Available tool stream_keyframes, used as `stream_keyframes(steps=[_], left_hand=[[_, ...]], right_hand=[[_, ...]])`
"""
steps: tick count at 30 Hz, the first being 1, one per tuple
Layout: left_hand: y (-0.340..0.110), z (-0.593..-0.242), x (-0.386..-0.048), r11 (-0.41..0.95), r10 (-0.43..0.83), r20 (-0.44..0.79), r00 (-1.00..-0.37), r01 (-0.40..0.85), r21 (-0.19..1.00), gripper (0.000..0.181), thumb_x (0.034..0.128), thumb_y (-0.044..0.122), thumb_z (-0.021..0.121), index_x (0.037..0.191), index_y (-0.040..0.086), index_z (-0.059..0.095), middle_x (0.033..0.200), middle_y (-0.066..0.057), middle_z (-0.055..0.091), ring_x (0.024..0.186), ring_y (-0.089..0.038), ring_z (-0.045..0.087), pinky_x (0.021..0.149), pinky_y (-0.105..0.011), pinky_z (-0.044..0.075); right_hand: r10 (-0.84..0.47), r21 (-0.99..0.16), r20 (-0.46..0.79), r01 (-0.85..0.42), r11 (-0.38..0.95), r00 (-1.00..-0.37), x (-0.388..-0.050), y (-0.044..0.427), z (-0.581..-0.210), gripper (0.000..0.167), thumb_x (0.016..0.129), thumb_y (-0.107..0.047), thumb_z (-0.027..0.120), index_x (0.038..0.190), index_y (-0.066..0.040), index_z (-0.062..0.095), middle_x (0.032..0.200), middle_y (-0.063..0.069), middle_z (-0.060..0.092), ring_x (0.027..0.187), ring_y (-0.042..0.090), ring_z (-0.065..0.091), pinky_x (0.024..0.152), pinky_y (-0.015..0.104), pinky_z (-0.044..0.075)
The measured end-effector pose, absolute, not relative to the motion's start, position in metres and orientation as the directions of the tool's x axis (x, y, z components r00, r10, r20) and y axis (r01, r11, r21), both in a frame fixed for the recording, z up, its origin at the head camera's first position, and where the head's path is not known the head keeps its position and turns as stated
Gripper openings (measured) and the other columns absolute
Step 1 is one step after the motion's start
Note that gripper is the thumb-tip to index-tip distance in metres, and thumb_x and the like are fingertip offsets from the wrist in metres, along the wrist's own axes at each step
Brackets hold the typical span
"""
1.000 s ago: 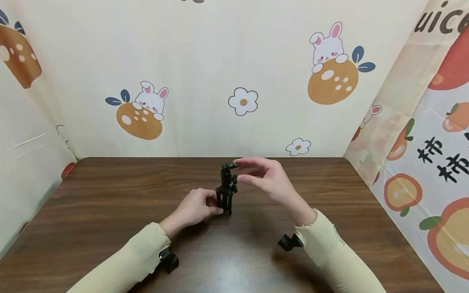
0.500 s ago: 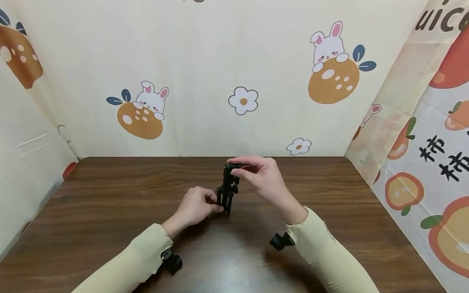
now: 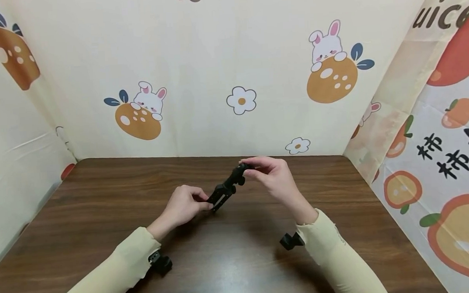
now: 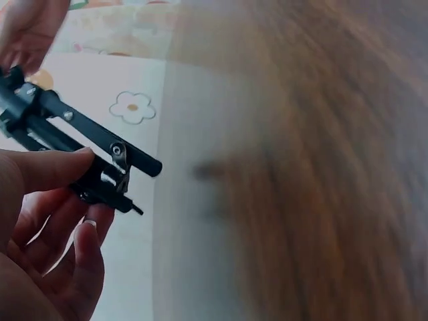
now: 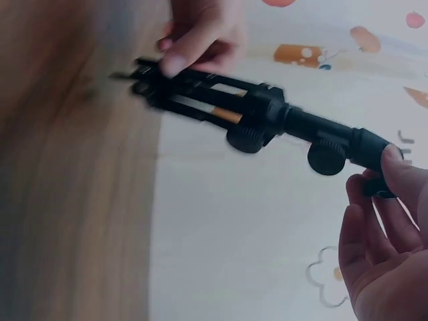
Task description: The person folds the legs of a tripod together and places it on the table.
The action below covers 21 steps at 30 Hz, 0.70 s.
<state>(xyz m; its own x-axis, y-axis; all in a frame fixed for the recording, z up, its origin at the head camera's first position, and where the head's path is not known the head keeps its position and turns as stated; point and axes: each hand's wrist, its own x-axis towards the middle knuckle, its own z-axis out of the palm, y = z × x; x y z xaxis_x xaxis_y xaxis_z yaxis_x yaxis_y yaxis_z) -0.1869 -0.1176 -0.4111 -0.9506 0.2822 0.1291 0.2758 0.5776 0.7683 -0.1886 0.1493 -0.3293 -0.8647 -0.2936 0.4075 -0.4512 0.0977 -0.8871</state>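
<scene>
A small black tripod (image 3: 224,190) with folded legs is held slanted between both hands, its head up to the right. My left hand (image 3: 184,205) pinches the foot end of the legs between thumb and fingers. At the other end my right hand (image 3: 273,175) grips the tripod's head. In the right wrist view, two round knobs stick out from the tripod's body (image 5: 257,114), and the thumb lies on its tip. Seen from the left wrist, the leg ends (image 4: 144,160) project past the left thumb, with small metal hinges showing.
The brown wooden table (image 3: 223,260) lies beneath both hands. Behind it hangs a pale cloth backdrop (image 3: 199,56) printed with rabbits, fruit and flowers, and printed cloth also lines the left and right sides. Each wrist wears a small black camera.
The tripod has gone from nearly upright to a slant, head to the right. My right hand, first apart from or just touching the head, now grips it. The left hand shifted slightly left.
</scene>
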Motion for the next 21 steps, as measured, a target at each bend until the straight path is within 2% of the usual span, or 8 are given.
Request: stream_keyframes(steps=[5, 10, 14, 18, 21], left_hand=[[-0.132, -0.405, -0.186, 0.548, 0.264, 0.167, -0.950, 0.290, 0.785, 0.007, 0.0779, 0.013, 0.085, 0.080, 0.014, 0.078, 0.077, 0.006, 0.069, 0.066, -0.015, 0.060, 0.059, -0.034, 0.048], [-0.140, -0.403, -0.186, 0.524, 0.234, 0.202, -0.951, 0.299, 0.797, 0.009, 0.0773, 0.011, 0.085, 0.081, 0.014, 0.078, 0.078, 0.006, 0.068, 0.064, -0.014, 0.061, 0.059, -0.031, 0.049], [-0.142, -0.403, -0.186, 0.523, 0.216, 0.256, -0.942, 0.333, 0.784, 0.010, 0.0789, 0.013, 0.085, 0.081, 0.017, 0.076, 0.079, 0.006, 0.064, 0.070, -0.015, 0.059, 0.064, -0.031, 0.049], [-0.141, -0.403, -0.188, 0.502, 0.203, 0.307, -0.930, 0.369, 0.783, 0.010, 0.0814, 0.013, 0.084, 0.084, 0.017, 0.075, 0.084, 0.005, 0.062, 0.077, -0.017, 0.056, 0.070, -0.033, 0.046], [-0.139, -0.403, -0.189, 0.474, 0.184, 0.322, -0.929, 0.371, 0.799, 0.010, 0.0820, 0.013, 0.083, 0.087, 0.017, 0.075, 0.087, 0.005, 0.064, 0.080, -0.016, 0.056, 0.071, -0.033, 0.046]], right_hand=[[-0.303, -0.887, 0.377, -0.435, 0.153, -0.875, -0.193, 0.162, -0.342, 0.031, 0.083, 0.001, 0.078, 0.114, 0.001, 0.073, 0.106, 0.012, 0.073, 0.085, 0.024, 0.070, 0.073, 0.030, 0.057], [-0.293, -0.891, 0.318, -0.390, 0.231, -0.902, -0.197, 0.172, -0.360, 0.030, 0.083, 0.000, 0.078, 0.113, -0.001, 0.074, 0.103, 0.011, 0.074, 0.084, 0.032, 0.069, 0.071, 0.034, 0.056], [-0.291, -0.893, 0.274, -0.355, 0.276, -0.916, -0.199, 0.178, -0.374, 0.028, 0.084, -0.001, 0.078, 0.111, -0.004, 0.075, 0.102, 0.010, 0.074, 0.085, 0.031, 0.070, 0.070, 0.033, 0.056], [-0.277, -0.903, 0.234, -0.314, 0.293, -0.932, -0.201, 0.181, -0.385, 0.030, 0.084, 0.002, 0.076, 0.114, -0.002, 0.073, 0.105, 0.013, 0.073, 0.089, 0.027, 0.071, 0.072, 0.025, 0.055], [-0.258, -0.908, 0.213, -0.288, 0.304, -0.942, -0.203, 0.182, -0.391, 0.032, 0.084, 0.006, 0.075, 0.115, 0.000, 0.073, 0.106, 0.015, 0.073, 0.092, 0.030, 0.071, 0.074, 0.024, 0.055]])
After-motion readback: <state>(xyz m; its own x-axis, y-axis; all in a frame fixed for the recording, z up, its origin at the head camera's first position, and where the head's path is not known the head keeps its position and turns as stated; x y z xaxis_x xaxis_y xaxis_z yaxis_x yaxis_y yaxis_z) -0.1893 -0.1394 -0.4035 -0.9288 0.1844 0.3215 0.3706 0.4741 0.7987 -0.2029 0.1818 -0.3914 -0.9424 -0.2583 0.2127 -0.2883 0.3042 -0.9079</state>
